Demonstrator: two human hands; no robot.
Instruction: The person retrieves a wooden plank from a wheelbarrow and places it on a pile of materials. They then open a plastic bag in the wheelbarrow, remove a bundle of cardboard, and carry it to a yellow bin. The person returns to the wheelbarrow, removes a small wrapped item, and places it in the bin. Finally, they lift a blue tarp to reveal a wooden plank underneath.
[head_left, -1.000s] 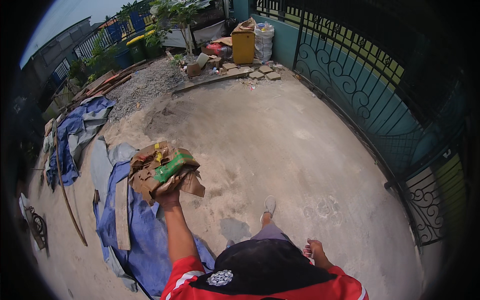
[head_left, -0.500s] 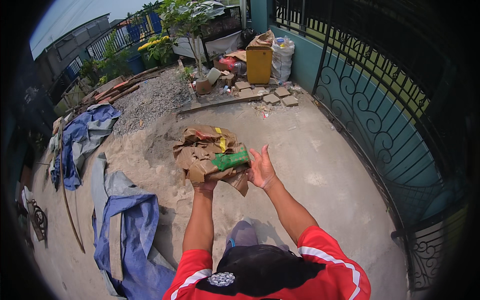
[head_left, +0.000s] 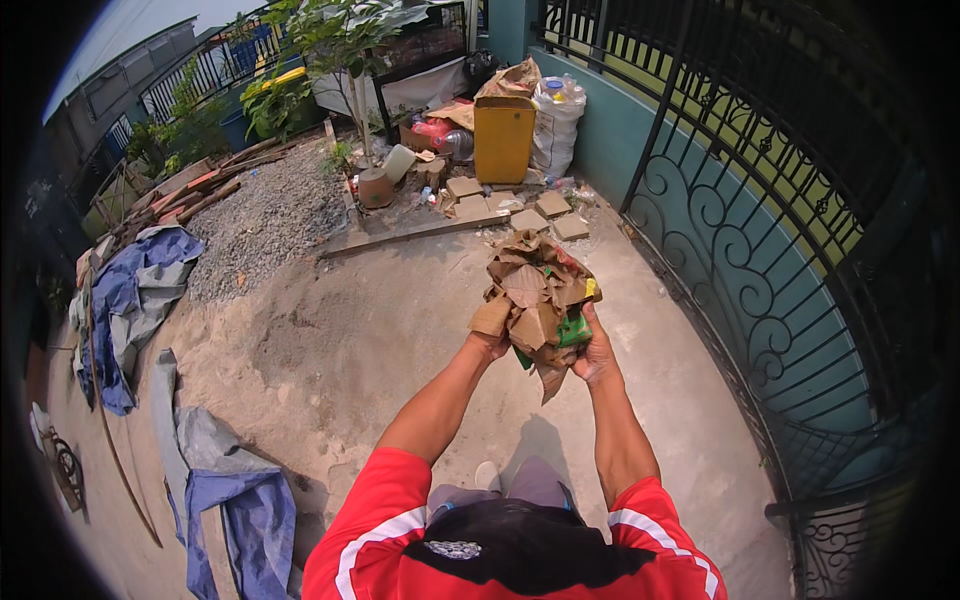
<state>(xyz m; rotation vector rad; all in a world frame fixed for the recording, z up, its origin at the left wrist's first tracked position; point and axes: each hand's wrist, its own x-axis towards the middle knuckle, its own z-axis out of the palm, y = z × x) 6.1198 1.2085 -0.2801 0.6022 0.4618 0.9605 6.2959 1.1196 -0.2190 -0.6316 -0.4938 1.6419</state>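
Out in front of me, I hold a crumpled brown paper sack (head_left: 535,290) between both hands, above the concrete. It is torn and folded, with green and yellow printed patches showing on its right part. My left hand (head_left: 488,342) grips its left side; a brown flap covers most of those fingers. On the other side, my right hand (head_left: 598,358) is closed on the lower right edge near the green patch, thumb up along the paper and the other fingers hidden behind it. One torn corner hangs down between my wrists.
Beyond the sack stand a yellow bin (head_left: 503,140) and a white woven sack (head_left: 557,125) of bottles, with loose paving blocks (head_left: 530,218) before them. A black iron gate (head_left: 740,240) runs along the right. Gravel (head_left: 265,225) and blue tarps (head_left: 240,510) lie left.
Both hands have carried the paper sack to the right and slightly farther out. My right hand, earlier spread against its side, has closed on the edge. The view has shifted.
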